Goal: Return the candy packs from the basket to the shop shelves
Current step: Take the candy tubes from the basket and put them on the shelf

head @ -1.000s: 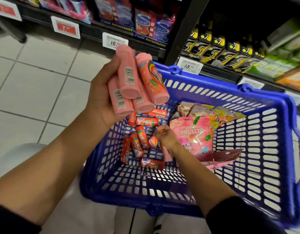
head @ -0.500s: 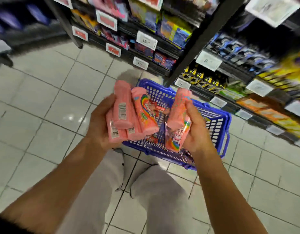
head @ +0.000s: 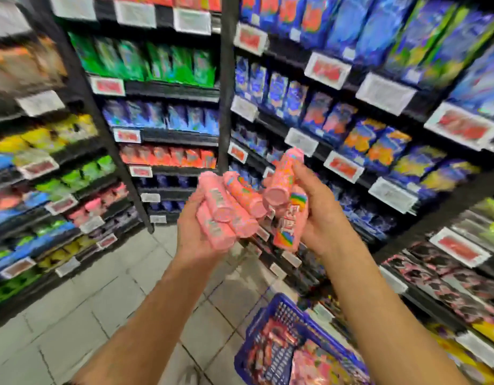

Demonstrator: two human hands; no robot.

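We see the left hand (head: 197, 240) curled round a bunch of pink candy tubes (head: 226, 209), four as far as we can count, their round ends pointed toward the camera; blur keeps us from being sure of the number. The right hand (head: 319, 215) grips two more tubes: one pink tube (head: 281, 177) slants up and away with its flat base facing us, and a second with a rainbow-striped label (head: 291, 220) stands nearly upright below it, against the palm. The two bundles sit close together at chest height, the right-hand tubes just beside or touching the left-hand ones; we cannot tell which. Both forearms rise from the bottom of the view, bare. Below the right forearm, low in the view, stands the blue basket (head: 270, 323) on the pale tiled floor (head: 101, 315), with red and pink packs (head: 304, 362) inside it, too smeared to read. Ahead and to either side run black shop shelves (head: 168, 91) stocked in rows: green packs (head: 157, 61) up high, blue ones (head: 168, 118) under them, orange-red ones (head: 170, 157) lower still, and blue and orange bags (head: 373, 140) to the right. White and red price tags (head: 327, 69) line the shelf edges. The whole scene is motion-blurred, so no print is legible.
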